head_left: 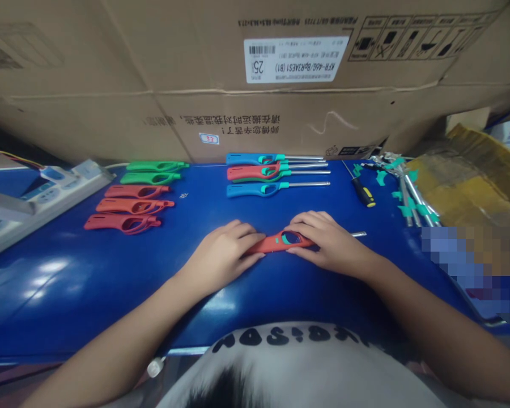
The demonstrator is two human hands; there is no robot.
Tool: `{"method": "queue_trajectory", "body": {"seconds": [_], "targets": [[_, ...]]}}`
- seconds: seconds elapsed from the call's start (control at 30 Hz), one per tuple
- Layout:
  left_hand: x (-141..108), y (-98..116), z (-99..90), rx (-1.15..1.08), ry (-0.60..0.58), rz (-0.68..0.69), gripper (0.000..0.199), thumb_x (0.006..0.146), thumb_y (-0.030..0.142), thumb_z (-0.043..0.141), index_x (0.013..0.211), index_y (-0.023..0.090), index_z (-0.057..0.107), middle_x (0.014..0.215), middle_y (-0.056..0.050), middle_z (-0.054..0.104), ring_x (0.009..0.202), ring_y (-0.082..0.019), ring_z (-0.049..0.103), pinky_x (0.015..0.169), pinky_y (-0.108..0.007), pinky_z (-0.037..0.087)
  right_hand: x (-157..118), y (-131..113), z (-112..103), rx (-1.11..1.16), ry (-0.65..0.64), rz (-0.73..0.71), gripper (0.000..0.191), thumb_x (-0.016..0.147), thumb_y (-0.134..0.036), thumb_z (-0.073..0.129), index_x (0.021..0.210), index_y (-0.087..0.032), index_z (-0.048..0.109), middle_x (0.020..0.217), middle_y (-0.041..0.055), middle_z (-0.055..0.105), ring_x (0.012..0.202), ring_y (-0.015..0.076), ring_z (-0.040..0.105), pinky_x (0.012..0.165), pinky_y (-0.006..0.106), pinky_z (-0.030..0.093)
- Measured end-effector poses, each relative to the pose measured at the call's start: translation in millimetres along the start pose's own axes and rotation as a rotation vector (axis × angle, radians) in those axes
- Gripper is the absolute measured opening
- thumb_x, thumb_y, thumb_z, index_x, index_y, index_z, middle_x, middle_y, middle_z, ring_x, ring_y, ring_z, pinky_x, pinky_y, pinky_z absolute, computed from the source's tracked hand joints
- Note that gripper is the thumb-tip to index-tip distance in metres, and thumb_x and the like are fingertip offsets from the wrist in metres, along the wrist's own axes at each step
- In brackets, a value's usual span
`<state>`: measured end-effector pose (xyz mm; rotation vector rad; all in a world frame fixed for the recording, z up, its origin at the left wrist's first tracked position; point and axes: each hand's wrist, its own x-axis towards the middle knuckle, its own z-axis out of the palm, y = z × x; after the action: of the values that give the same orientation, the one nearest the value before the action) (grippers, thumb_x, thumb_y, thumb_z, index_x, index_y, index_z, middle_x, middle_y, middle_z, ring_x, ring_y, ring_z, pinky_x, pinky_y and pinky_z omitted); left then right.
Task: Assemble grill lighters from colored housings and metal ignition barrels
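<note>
In the centre, the left hand covers the rear of the red lighter, and the right hand hides most of its metal tube. The power strip runs off the left edge, the cardboard box off the top. Coarse blurring obscures a bluish object, possibly a phone, at lower right.

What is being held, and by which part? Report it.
An orange-red lighter: the left hand grips the rear of its handle, the right hand its front end, near the metal tube.
</note>
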<state>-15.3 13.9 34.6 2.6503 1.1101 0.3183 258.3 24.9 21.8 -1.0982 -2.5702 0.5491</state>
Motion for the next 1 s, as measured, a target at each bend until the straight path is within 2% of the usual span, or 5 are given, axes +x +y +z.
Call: {"method": "queue_trajectory", "body": {"seconds": [0.33, 0.73, 1.0], "targets": [[0.5, 3.2, -3.7, 0.014, 0.027, -0.001, 0.028, 0.099, 0.033, 0.060, 0.120, 0.017, 0.068, 0.107, -0.008, 0.071, 0.097, -0.023, 0.065, 0.085, -0.037, 0.054, 0.4, 0.5, -1.3, -0.020, 0.024, -0.016, 0.031, 0.098, -0.039, 0.061, 0.124, -0.022, 0.063, 0.119, 0.0095, 0.064, 0.109, 0.0244, 0.058, 0.095, 0.042, 0.043], [0.5, 1.2, 0.3, -0.013, 0.019, -0.016, 0.027, 0.099, 0.033, 0.060, 0.119, 0.017, 0.069, 0.107, -0.008, 0.071, 0.096, -0.023, 0.065, 0.086, -0.037, 0.055, 0.7, -0.4, 2.0, -0.007, 0.023, 0.009, 0.032, 0.099, -0.039, 0.059, 0.126, -0.023, 0.064, 0.121, 0.0109, 0.065, 0.110, 0.0264, 0.059, 0.095, 0.043, 0.045], [0.2, 1.8, -3.3, -0.094, 0.132, -0.045, 0.033, 0.102, 0.036, 0.054, 0.125, 0.016, 0.067, 0.114, -0.011, 0.070, 0.101, -0.024, 0.064, 0.090, -0.040, 0.056, 1.6, -2.0, -2.4, 0.079, 0.118, 0.093, 0.029, 0.100, -0.033, 0.054, 0.127, -0.024, 0.062, 0.124, 0.0104, 0.066, 0.116, 0.0273, 0.061, 0.100, 0.046, 0.044]]}}
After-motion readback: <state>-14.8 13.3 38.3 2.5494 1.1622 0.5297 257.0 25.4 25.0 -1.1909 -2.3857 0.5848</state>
